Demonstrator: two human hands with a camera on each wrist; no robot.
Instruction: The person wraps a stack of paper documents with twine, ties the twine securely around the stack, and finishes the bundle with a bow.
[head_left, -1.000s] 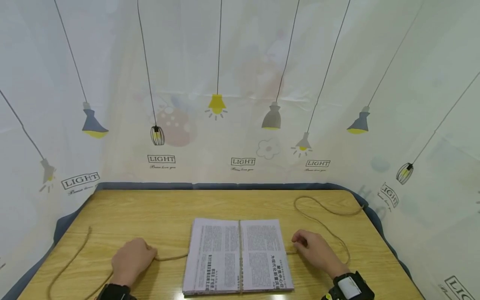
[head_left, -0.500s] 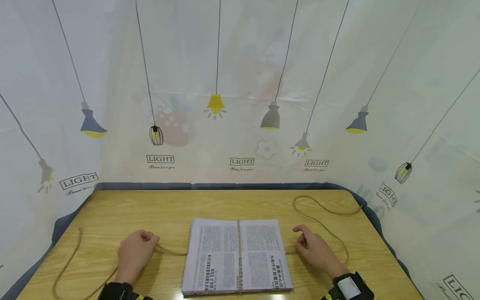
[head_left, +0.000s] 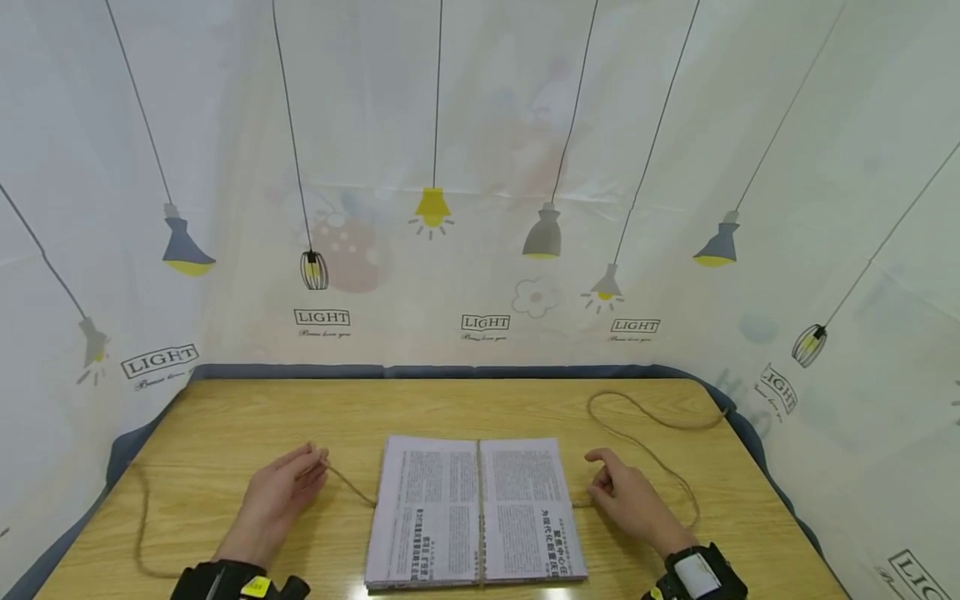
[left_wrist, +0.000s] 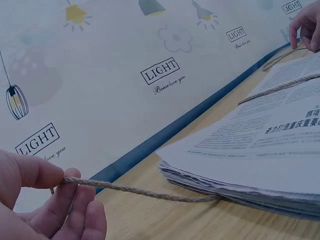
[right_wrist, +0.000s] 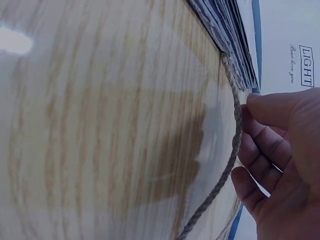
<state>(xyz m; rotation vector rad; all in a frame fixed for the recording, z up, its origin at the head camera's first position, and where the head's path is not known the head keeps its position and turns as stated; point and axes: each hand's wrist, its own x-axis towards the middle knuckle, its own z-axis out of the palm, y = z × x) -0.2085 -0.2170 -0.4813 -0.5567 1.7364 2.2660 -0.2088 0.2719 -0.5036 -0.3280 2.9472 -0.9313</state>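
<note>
A flat stack of newspapers [head_left: 427, 517] lies in the middle, with a twine rope [head_left: 480, 500] running over its top from back to front. My left hand [head_left: 276, 500] pinches the rope [left_wrist: 140, 191] between thumb and index finger, left of the stack. From there the rope slopes down and passes under the stack's edge. My right hand [head_left: 626, 498] stays at the right side, fingers loosely bent, index reaching forward. In the right wrist view the rope [right_wrist: 235, 135] runs along the fingertips of the right hand [right_wrist: 285, 150], coming from under the newspapers [right_wrist: 225, 30].
A wooden table [head_left: 450, 408] carries everything. The rope's right tail [head_left: 675, 475] curves to the far right edge; the left tail [head_left: 142, 525] trails beside my left wrist. A printed curtain [head_left: 480, 250] with lamp patterns hangs behind the table.
My left hand has moved forward and turned, lifting the rope slightly; the left tail has been pulled along. The right index finger has straightened, with the right hand otherwise in place.
</note>
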